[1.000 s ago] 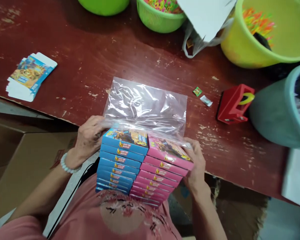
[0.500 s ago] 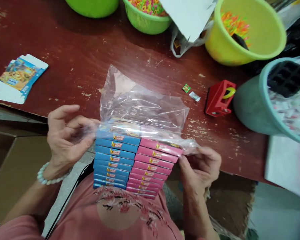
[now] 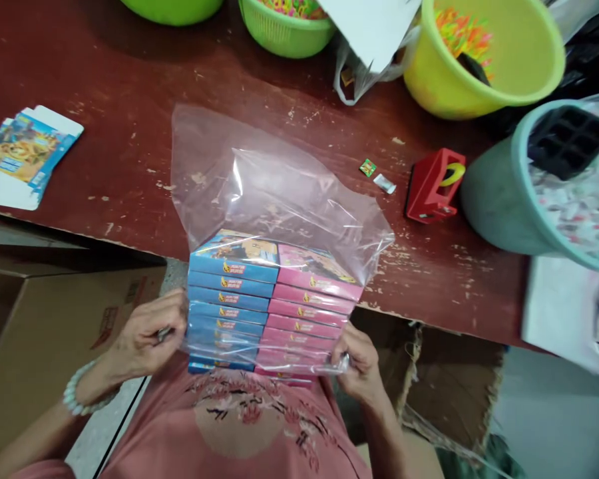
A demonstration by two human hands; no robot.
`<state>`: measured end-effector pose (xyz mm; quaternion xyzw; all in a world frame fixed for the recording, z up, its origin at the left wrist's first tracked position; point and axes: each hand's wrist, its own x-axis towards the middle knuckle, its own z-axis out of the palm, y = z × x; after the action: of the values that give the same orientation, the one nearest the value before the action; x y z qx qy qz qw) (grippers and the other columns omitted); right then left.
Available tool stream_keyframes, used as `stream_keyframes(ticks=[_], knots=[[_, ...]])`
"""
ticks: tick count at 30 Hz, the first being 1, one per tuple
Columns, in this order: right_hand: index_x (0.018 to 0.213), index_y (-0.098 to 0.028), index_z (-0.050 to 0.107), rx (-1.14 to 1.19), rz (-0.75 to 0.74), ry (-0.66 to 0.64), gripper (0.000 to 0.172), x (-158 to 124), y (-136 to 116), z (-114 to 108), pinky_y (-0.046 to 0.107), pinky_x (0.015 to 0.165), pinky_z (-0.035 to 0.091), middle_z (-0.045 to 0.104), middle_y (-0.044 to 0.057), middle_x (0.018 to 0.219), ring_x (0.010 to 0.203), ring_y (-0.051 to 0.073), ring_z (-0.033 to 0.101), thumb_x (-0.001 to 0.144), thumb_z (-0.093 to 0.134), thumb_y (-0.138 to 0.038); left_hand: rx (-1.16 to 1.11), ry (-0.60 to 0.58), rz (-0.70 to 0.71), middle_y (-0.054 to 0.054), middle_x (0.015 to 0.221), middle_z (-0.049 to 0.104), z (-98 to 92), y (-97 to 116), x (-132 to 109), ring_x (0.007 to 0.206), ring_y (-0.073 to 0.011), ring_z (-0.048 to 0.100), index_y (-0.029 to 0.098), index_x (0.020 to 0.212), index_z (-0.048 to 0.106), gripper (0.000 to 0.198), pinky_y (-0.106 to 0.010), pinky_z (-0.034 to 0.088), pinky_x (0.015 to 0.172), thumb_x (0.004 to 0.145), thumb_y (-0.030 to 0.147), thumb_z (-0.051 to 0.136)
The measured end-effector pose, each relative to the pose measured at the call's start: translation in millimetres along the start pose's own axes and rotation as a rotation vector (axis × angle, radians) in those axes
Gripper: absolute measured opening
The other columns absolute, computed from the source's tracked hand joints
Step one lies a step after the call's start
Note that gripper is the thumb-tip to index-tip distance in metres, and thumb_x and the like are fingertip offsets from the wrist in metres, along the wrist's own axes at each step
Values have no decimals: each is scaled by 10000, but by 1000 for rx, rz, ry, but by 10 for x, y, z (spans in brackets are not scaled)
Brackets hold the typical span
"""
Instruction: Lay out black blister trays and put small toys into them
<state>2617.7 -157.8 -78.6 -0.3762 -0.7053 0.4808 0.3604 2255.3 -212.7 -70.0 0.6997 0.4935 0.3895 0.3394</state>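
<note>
Head view. Landmark: a two-column stack of flat printed cardboard boxes, blue boxes [image 3: 202, 278] forming its left column and pink boxes [image 3: 312, 301] its right. It sits just in front of a pink floral shirt [image 3: 259, 432], by the near edge of a worn dark-red table [image 3: 130, 179].

Grip: left hand [image 3: 152, 330], wearing a pale beaded bracelet [image 3: 74, 389] at the wrist, has its fingers closed on the edge of a clear plastic bag [image 3: 279, 189] at the stack's left side. Right hand [image 3: 358, 362] pinches the same edge at the stack's right side.

Progress, judged from how things lie: the film covers most of both columns. Remaining: the lowest boxes show beyond the bag's edge, not yet covered. Bag's far end spreads loose beyond the stack, over the table; no tape seen on it.

Surroundings: to the stack's far left, flattened blue printed cartons [image 3: 34, 150]; to its far right, a red tape dispenser [image 3: 422, 189] with a yellow ring, and beyond that a teal plastic bucket [image 3: 499, 206]. Exact box count: cannot tell, lower layers blurred by film.
</note>
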Motion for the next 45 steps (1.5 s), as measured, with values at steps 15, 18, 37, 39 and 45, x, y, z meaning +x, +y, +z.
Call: stream_keyframes(ticks=[15,18,37,39,45], knots=[[645,-219,393,480,428,55,584,-52,-186,-9,281,597,322,422,-25,678,618,137,375,772,852,-557,-591,133,-438,10,717,477,38,284,-52,638,-150,446,218,741,523,173,-256,369,560,776,55,569],[646,-215,396,393,325,52,534,-269,-214,35,300,625,330,460,-1,738,670,157,423,851,796,-501,-430,86,-307,16,716,491,12,401,-239,659,-141,464,213,731,505,221,-249,371,599,825,16,535],[670,-220,391,418,66,30,446,-538,-711,187,292,612,393,475,-33,682,621,126,441,919,756,-285,-523,130,-300,14,647,566,-365,1129,-381,575,-124,547,196,685,535,231,-253,455,524,844,150,696],[691,-232,407,421,26,153,454,-88,-864,51,279,585,399,487,-50,671,599,117,449,864,826,-254,-546,192,-269,12,647,594,-558,1170,10,497,-115,547,194,677,576,183,-232,420,418,735,100,722],[709,-279,446,207,-182,372,482,1398,-1220,-506,281,499,385,473,-69,641,528,97,447,768,917,-361,-370,286,-41,63,488,526,-986,1194,1290,390,-93,536,157,665,503,176,-161,400,410,683,-7,562]])
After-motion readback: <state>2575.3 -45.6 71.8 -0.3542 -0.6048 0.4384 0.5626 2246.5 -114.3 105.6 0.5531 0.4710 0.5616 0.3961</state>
